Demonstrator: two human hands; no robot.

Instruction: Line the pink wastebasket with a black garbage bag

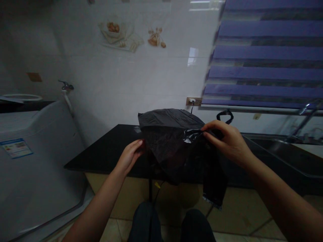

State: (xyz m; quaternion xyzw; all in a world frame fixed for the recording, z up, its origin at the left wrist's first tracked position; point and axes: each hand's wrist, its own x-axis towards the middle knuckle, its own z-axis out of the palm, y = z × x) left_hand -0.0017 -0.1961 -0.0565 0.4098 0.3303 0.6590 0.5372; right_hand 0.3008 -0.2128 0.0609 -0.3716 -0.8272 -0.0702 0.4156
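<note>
A black plastic bag (171, 141) is stretched between my two hands, in front of the dark countertop. My left hand (131, 154) has its fingers closed at the bag's left edge. On the other side, my right hand (227, 139) pinches the bag's upper right edge between thumb and fingers. A looped handle of the bag sticks up behind my right hand, and a loose flap hangs below it. The bag's middle looks wide and creased. What lies behind it on the counter is hidden.
A black countertop (103, 148) runs along the tiled wall, with a sink (285, 153) and faucet (305, 117) at right. A white washing machine (37, 161) stands at left below a wall tap (66, 86). A plugged-in socket (193, 101) sits beside the purple striped blind (264, 53).
</note>
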